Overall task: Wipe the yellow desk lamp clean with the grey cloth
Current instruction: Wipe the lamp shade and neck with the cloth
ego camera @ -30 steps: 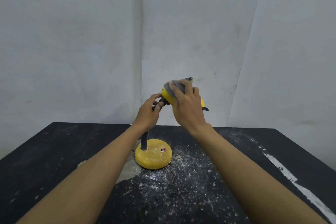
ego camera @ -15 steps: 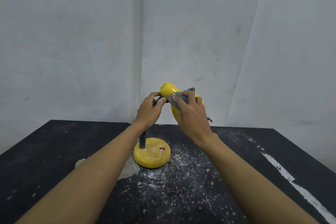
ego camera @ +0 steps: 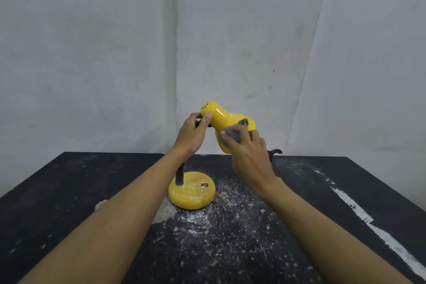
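The yellow desk lamp's shade [ego camera: 220, 117] is glossy and tilts down to the right above its round yellow base [ego camera: 191, 193], which is dusted with white specks and carries a small red switch. A dark neck [ego camera: 179, 175] rises from the base. My left hand [ego camera: 192, 134] pinches the neck joint just behind the shade's narrow end. My right hand [ego camera: 250, 159] presses the crumpled grey cloth [ego camera: 231, 135] against the shade's wide lower side. A bit of cloth pokes out above my fingers.
The lamp stands on a black table [ego camera: 69, 191] strewn with white dust and crumbs around the base. A white streak [ego camera: 359, 212] runs along the table's right side. A dark cord end [ego camera: 275, 152] shows behind my right wrist. White walls stand close behind.
My right hand slid the cloth from the shade's narrow top down to its wide lower side. The upper shade now shows bare and shiny. My left hand kept its grip.
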